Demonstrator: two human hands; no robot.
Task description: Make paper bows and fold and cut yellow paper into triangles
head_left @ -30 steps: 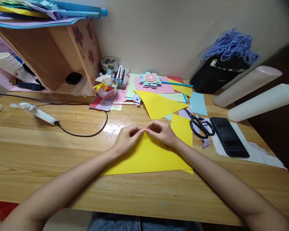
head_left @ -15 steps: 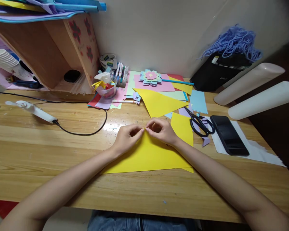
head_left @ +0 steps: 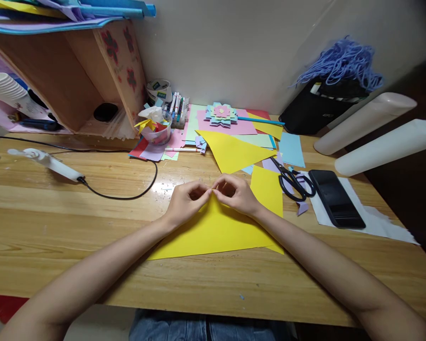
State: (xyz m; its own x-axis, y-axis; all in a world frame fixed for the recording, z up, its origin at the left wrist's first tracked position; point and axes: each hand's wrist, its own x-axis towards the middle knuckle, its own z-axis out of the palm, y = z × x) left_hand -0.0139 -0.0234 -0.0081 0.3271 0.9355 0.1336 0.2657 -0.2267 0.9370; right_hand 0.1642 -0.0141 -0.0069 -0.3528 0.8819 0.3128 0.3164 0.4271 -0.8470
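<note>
A yellow paper triangle [head_left: 216, 229] lies flat on the wooden desk [head_left: 92, 222], its top corner pointing away from me. My left hand [head_left: 185, 203] and my right hand [head_left: 236, 194] meet at that top corner, fingertips pinched together on the paper's tip. Both hands rest on the sheet with fingers curled. A second yellow piece [head_left: 268, 187] lies partly under my right wrist.
Black scissors [head_left: 293, 180] and a black phone [head_left: 335, 199] on white paper lie to the right. Behind are another yellow triangle [head_left: 234, 151], coloured sheets, a layered paper flower [head_left: 222, 113], a cup of scraps [head_left: 158, 130], markers, tape, and a glue gun [head_left: 49, 163] with its cable at the left.
Both hands stay pinched on the paper's tip, which has shifted very slightly away from me. Nothing else on the desk has moved.
</note>
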